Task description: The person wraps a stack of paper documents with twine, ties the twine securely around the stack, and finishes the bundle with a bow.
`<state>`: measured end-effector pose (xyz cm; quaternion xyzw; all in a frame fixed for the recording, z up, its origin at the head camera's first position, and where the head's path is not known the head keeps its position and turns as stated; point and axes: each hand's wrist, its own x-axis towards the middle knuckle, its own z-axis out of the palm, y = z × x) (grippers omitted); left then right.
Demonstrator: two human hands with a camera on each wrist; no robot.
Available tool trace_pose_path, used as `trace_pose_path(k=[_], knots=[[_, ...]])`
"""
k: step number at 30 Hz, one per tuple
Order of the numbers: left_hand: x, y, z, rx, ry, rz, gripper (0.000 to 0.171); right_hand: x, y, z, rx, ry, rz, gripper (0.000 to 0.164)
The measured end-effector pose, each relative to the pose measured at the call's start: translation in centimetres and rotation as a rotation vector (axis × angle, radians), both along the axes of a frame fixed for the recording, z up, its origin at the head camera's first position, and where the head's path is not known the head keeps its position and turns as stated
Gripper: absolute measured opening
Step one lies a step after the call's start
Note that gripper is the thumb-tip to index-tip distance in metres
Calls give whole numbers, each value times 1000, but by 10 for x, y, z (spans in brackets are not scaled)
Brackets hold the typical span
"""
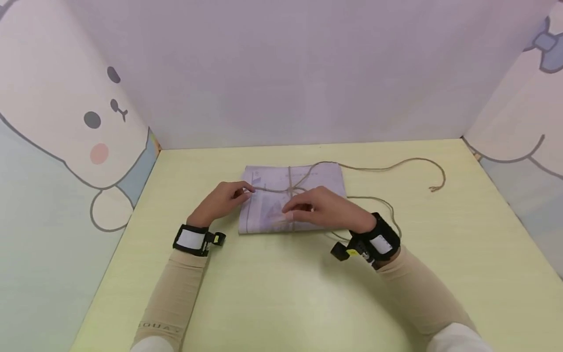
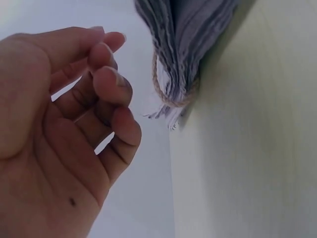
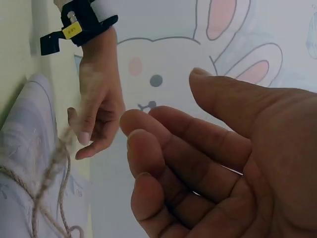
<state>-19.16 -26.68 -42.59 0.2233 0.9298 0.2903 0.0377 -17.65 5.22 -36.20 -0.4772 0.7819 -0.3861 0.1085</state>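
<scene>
Twine [image 1: 291, 188]: step in hand looks like tying. Best done by keeping the crossing flat at mid-bundle, then drawing both free strands evenly in opp. directions. Too hard a pull could crimp the paper edges; too soft, & the wrap would prob. slacken. Worth keeping the long tail on the R clear of the forearm so it doesn't snag.

Newspaper bundle [image 1: 264, 208]: lies flat on the bench [image 1: 264, 293], toward its far side, betw. & under the hands. Folded to a rectangle, pale grey-lilac, w/ faint print & pics. L wrist view shows it edge-on: many thin layers, twine looped round the edge.

Twine layout: thin, tan, twisted. One strand runs front to back over the bundle; one goes L from the crossing; one curves out R over the bench to a frayed end [image 1: 434, 188]; another loops near the R wrist.

Left grip [image 1: 225, 199]: bare hand at bundle's L edge, fingers bent, fingertips at the L strand. Can't tell if it's pinched; strand blurs in R wrist view.

Right grip [image 1: 323, 208]: bare hand above bundle's near R part, fingers loosely curved, thumb apart from them in R wrist view, nothing visibly held.
</scene>
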Motion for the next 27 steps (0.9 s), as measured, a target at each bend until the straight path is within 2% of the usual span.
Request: trace_pose_path(k=[1,3,8,12,14,16,20,22,24,27], knots=[[1,3,1,-1,1,-8,17,0,0,0,6,-12,3,22],[2,10,3,-5,-3,-26,15,-5,8,-1,-16,-6,-51,20],[11,42,7,-67,4,-111,14,-24,40,3,7,70,-254,20],[20,67,6,-163,14,-200,23,-44,67,0,77,74,-439,24],[24,73,4,-192,7,-224,24,-59,82,-14,100,39,-523,28],[27,75,3,-198,1,-236,19,-75,94,-35,117,-26,-578,32],[27,71,1,-156,-16,-253,6,-103,118,-82,196,-122,-613,36],[26,67,0,-132,-22,-263,7,-112,127,-98,243,-115,-621,39],[24,63,1,-113,-27,-280,7,-116,135,-106,275,-105,-628,45],[19,58,6,-108,-21,-315,5,-118,140,-106,309,-82,-615,48]])
